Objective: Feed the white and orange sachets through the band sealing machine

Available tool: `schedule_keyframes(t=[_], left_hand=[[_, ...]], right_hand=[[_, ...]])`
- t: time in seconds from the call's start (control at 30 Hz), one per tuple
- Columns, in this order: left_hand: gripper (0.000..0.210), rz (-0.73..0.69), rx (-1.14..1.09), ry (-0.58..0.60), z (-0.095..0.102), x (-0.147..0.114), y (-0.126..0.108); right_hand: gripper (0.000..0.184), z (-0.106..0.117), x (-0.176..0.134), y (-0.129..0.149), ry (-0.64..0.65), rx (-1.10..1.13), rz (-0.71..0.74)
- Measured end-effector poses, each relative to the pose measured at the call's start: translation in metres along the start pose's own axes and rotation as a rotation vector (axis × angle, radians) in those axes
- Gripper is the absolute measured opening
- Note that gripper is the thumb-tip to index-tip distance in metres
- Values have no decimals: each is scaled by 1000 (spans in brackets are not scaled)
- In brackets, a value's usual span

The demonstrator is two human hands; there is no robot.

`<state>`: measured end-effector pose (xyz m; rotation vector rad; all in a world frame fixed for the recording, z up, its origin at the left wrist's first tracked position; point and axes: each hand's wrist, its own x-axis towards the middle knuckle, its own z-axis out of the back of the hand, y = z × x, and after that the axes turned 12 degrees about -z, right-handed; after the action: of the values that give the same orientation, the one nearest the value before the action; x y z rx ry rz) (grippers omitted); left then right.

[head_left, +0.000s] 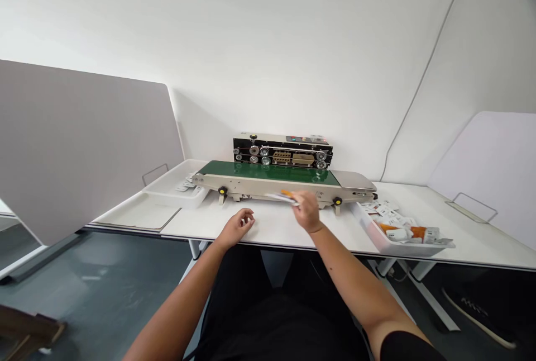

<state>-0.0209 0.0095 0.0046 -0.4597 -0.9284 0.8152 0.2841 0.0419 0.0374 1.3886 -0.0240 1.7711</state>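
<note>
White-and-orange packet [283,197] in the right hand [307,211], before the green belt [270,172]

Orange shows at the far edge of the packet, which is blurred in the head view. Its long axis runs left to right, the free end pointing left and slightly far, in front of the near side of the machine [234,185]. The right hand's fingers pinch its right end. The left hand [238,228] is near the table's near edge, loosely curled and released.

The belt is smooth and glossy, the frame pale, with round black-and-yellow knobs [223,190]; shiny metal rollers [266,151] line the far side. Translucent plastic trays stand left [195,202] and right [402,250], holding pouches [387,213].

Smooth and white, the table [272,232] meets a plain white wall [272,42]; grey panels [84,148] flank it.
</note>
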Motion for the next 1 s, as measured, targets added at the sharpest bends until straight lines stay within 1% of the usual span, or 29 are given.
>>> schedule_keyframes(t=[0.03,0.1,0.17,0.23,0.3,0.37,0.43,0.5,0.63,0.73,0.83,0.9,1.0], left_hand=[[43,-27,25,-32,-2,-1,3],[69,-104,85,-76,-5,-3,6],[89,-170,123,-70,-6,-4,7],[95,-181,116,-27,-5,-3,6],[88,-158,71,23,-1,-1,3],[64,-133,-7,62,2,2,1],[39,-115,-86,47,3,3,2],[29,-139,-98,8,2,3,5],[24,-192,17,-107,-1,1,14],[26,-148,47,-172,0,0,20],[34,-58,60,-190,3,-1,21],[36,-11,61,-189,3,-1,21],[36,39,20,-172,3,-2,17]], right_hand=[[19,-17,-7,5,106,-53,80],[24,-43,-15,10,266,-143,173],[27,-58,-18,13,363,-216,213],[29,-63,-19,14,420,-261,241],[30,-61,-20,15,460,-283,268],[31,-58,-22,16,502,-283,267],[34,-56,-24,16,552,-257,238],[43,-57,-25,15,601,-219,200],[59,-60,-27,11,645,-177,142],[62,-61,-27,10,643,-185,105],[49,-60,-27,10,645,-214,88],[38,-59,-26,11,653,-215,102],[28,-58,-26,12,677,-190,138]])
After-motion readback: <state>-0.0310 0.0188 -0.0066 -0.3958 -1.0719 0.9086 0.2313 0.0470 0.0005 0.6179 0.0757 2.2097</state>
